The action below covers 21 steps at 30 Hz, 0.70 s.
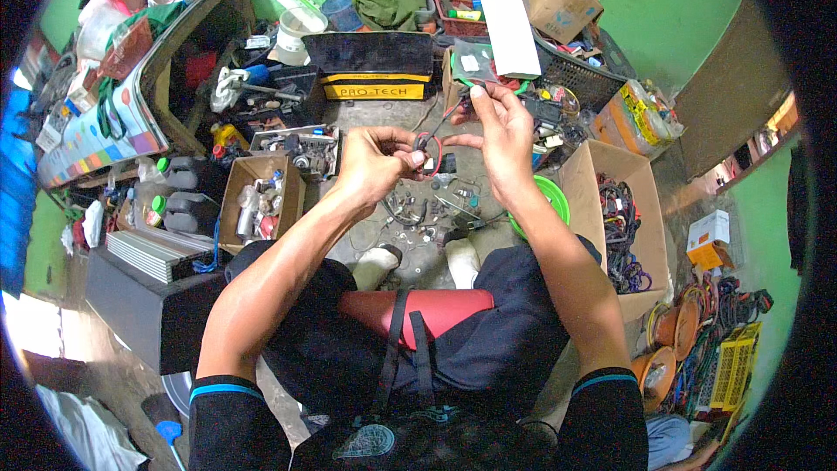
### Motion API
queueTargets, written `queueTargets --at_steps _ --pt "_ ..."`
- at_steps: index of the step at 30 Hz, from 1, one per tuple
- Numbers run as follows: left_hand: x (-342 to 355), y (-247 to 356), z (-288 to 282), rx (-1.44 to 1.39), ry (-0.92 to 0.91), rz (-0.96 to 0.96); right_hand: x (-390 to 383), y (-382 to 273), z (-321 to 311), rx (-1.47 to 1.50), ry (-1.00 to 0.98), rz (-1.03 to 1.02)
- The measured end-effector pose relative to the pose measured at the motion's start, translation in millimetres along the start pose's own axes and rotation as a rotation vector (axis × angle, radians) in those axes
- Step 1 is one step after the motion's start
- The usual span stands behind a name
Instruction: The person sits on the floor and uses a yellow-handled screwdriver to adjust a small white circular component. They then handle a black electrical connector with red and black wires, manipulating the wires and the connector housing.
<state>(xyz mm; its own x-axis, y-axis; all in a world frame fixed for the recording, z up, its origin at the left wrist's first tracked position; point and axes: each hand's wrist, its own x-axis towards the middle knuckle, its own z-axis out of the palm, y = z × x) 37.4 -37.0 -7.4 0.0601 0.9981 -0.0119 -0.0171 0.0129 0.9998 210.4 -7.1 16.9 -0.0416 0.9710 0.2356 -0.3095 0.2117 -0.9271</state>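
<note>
Between my hands stretches a thin red-and-black cable [436, 155], partly looped, with a small pale piece near the loop that may be a connector. My left hand [377, 161] pinches the looped part between thumb and fingers. Higher and to the right, my right hand [504, 135] grips the cable's upper part at its thumb and index finger, where a dark end shows. Its other fingers reach out toward the loop. Below both hands, loose small parts and wire bits [427, 209] lie scattered on the grey floor.
Right of my knee stands a cardboard box [571, 166] of tangled cables, beside a bright green basin [551, 201]. On the left is a smaller carton [234, 201] of parts. A black-and-yellow box [375, 87] and a white box [512, 35] sit ahead.
</note>
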Motion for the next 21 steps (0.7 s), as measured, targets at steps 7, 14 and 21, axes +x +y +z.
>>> queueTargets --at_steps 7,14,21 --pt "-9.0 15.0 5.7 0.174 -0.049 0.145 9.5 0.0 -19.4 -0.011 -0.02 0.017" --pt "-6.7 9.8 -3.0 0.328 0.007 0.291 11.7 1.7 -24.3 -0.239 -0.217 -0.138" --pt "-17.9 22.1 -0.4 0.438 0.171 0.466 2.8 1.8 -16.9 -0.759 -0.201 -0.418"
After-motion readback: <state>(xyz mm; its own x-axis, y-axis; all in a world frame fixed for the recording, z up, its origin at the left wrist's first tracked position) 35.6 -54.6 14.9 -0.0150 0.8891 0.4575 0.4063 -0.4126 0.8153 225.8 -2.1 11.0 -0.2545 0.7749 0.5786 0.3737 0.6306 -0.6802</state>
